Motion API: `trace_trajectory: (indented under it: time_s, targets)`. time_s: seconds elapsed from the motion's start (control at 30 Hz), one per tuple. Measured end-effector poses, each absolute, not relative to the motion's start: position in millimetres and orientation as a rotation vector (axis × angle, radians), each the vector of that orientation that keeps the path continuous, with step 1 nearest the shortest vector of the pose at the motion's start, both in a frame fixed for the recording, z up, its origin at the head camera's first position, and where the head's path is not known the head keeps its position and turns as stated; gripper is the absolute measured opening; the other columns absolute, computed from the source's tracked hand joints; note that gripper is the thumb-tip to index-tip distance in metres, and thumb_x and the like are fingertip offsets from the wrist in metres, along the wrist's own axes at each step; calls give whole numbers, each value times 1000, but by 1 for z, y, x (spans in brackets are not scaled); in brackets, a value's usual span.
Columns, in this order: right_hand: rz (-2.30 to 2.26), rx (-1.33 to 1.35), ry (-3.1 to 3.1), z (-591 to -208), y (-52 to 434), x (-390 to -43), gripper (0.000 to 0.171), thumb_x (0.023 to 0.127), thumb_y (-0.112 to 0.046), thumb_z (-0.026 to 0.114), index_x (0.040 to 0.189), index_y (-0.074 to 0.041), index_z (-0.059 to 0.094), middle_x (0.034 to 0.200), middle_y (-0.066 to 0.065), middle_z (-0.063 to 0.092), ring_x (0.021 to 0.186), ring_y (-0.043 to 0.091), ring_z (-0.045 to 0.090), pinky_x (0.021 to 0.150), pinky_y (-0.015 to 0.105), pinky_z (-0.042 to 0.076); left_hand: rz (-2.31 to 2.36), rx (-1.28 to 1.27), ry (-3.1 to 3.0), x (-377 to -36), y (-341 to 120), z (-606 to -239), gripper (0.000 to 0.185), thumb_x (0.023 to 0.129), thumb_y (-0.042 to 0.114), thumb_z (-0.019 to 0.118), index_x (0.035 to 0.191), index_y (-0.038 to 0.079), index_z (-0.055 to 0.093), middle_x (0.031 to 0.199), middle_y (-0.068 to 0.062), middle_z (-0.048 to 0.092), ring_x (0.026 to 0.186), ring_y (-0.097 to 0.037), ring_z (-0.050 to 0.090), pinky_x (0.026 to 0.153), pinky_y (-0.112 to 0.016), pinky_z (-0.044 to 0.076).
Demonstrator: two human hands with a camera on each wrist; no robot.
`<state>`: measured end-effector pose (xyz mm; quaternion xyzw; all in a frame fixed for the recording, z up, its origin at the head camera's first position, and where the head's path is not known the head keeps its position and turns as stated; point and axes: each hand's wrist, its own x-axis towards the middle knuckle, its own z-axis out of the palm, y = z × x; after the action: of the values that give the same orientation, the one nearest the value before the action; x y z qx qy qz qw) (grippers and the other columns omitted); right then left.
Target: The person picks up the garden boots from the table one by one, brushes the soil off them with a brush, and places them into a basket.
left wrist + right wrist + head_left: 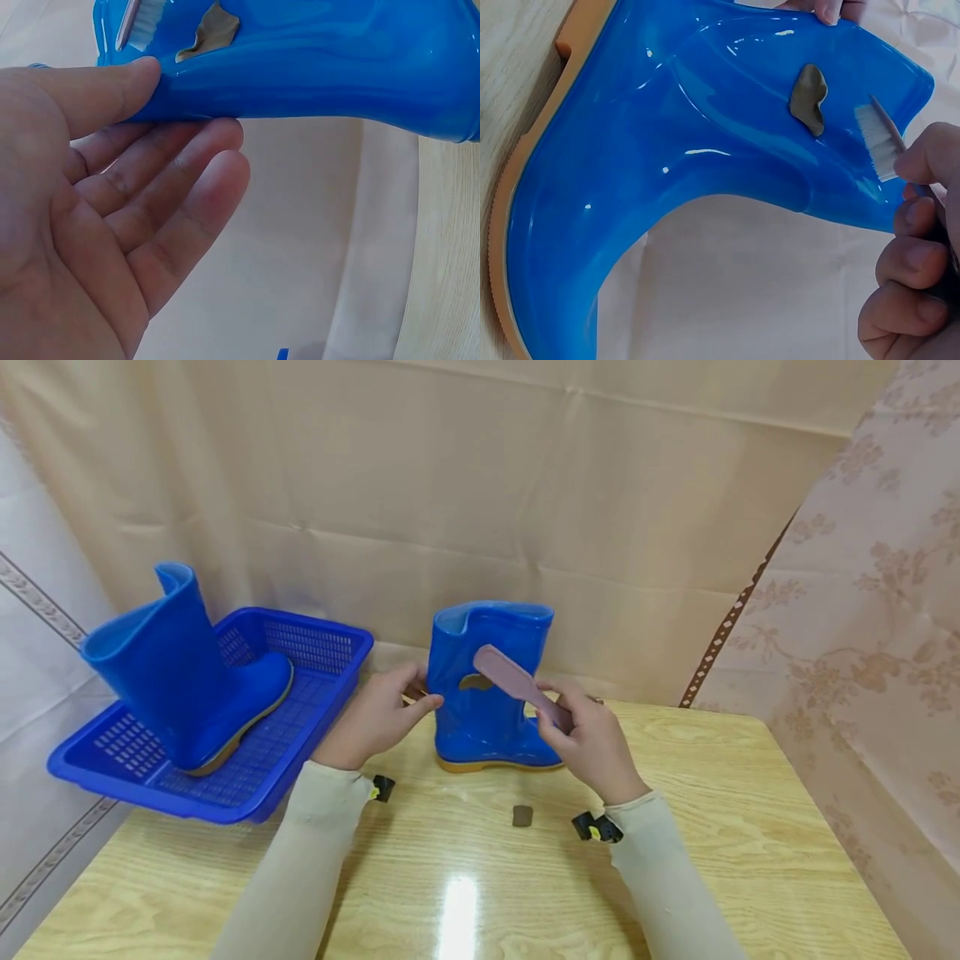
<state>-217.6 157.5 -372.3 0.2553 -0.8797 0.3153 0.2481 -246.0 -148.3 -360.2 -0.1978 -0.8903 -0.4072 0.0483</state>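
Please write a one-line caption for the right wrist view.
Right hand holds brush beside brown smear on blue boot.

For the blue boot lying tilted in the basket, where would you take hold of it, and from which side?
Take the boot in the basket by its open shaft top, coming from above. It leans with the cuff highest and clear of the basket walls, so a grip over the cuff edge looks easiest; the foot lies low against the mesh floor.

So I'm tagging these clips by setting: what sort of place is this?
Probably a staged recording booth, not a lived-in room: plain beige cloth hangs behind and beside a small wooden table, which holds only a boot, a basket and little else.
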Motion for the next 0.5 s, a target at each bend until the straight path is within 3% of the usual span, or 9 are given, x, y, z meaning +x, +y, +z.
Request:
trace_trajectory:
  time_s: [0.27,0.5]
  targets:
    - [829,752,-2342,-374,154,-220,32,96,-13,75,128,-14,72,87,-1,69,64,10,50,51,24,39,-1199,-581,-2730,-245,-145,-359,19,103,26,67,116,13,65,109,-3,73,104,-22,69,88,-45,57]
    - [760,757,-2348,-376,155,-220,31,93,-14,79,124,-13,77,71,-6,54,60,9,43,49,25,34,-1183,-575,-2721,-247,-145,-360,20,103,26,66,117,11,64,110,-4,72,103,-23,68,87,-45,58]
